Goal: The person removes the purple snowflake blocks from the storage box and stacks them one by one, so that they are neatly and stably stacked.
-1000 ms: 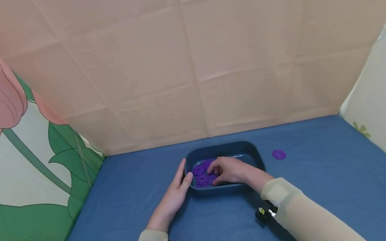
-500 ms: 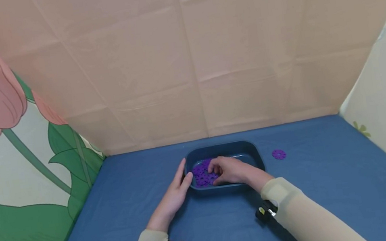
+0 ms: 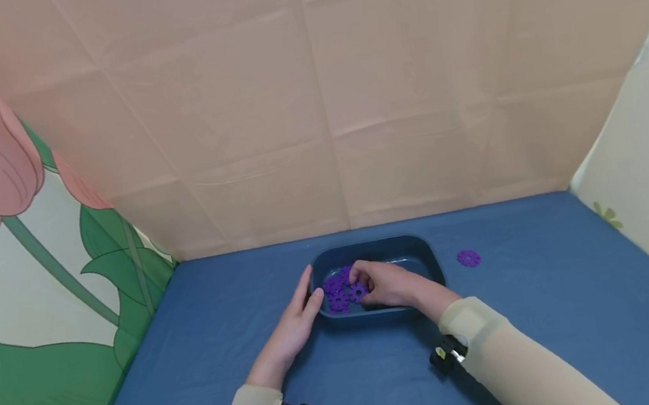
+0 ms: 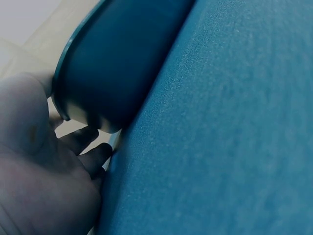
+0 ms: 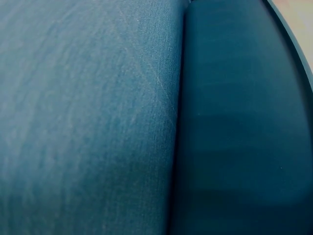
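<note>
From the head view, I have the left hand (image 3: 289, 336) against the left end of the dark blue tray (image 3: 364, 317), fingers straight and spread from the thumb, which touches the rim near the close corner. The right hand (image 3: 391, 286) reaches over the near edge, thumb and index finger pinching a purple flower-shaped piece (image 3: 353, 294) inside the tray. Loose purple pieces (image 3: 334, 285) lie in the left part, between my two hands; the tray floor extends rightward beyond the right hand. A lone purple disc (image 3: 464, 259) lies on the blue cloth (image 3: 372, 374), just outside the right edge. Beyond the far rim, a narrow strip of cloth meets the beige backdrop (image 3: 310, 95).

From the left wrist, I see fingertips touching the tray's outer end wall, close above the cloth.

From the right wrist, the tray's long outer wall rises beside the cloth.
</note>
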A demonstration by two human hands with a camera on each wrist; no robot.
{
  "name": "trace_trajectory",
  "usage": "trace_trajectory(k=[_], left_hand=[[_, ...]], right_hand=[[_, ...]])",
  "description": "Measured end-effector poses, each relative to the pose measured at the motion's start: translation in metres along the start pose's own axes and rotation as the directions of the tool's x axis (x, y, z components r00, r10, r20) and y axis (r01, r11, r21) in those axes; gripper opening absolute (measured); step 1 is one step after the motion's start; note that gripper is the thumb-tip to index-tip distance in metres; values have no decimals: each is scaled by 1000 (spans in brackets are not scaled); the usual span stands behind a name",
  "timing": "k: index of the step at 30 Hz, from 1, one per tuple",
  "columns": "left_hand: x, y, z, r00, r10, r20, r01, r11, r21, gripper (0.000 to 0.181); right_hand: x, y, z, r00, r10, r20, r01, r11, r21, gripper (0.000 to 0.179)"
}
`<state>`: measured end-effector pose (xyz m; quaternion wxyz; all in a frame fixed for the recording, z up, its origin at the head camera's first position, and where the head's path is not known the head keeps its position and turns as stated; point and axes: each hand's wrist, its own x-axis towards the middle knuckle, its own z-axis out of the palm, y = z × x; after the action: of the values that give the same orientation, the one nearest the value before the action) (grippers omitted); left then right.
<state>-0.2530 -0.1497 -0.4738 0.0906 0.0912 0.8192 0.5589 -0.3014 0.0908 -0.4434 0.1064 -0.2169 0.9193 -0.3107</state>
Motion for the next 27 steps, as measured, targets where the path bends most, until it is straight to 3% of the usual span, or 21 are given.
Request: trace_trajectory(k=[7, 17, 27], left_hand=[[-1, 4, 0, 1000, -17, 1, 17, 1000, -8, 72], [-17, 34, -2, 999, -26, 22, 27, 999, -34, 71], [-18, 35, -1, 999, -32, 25, 34, 999, -43, 68]], right_hand=[[0, 0, 0, 1000, -2, -1, 1, 1000, -27, 34], [1, 0, 1, 1000, -9, 19, 10, 999, -30, 39], [-1, 0, 1, 998, -48, 28, 49, 997, -66, 37]])
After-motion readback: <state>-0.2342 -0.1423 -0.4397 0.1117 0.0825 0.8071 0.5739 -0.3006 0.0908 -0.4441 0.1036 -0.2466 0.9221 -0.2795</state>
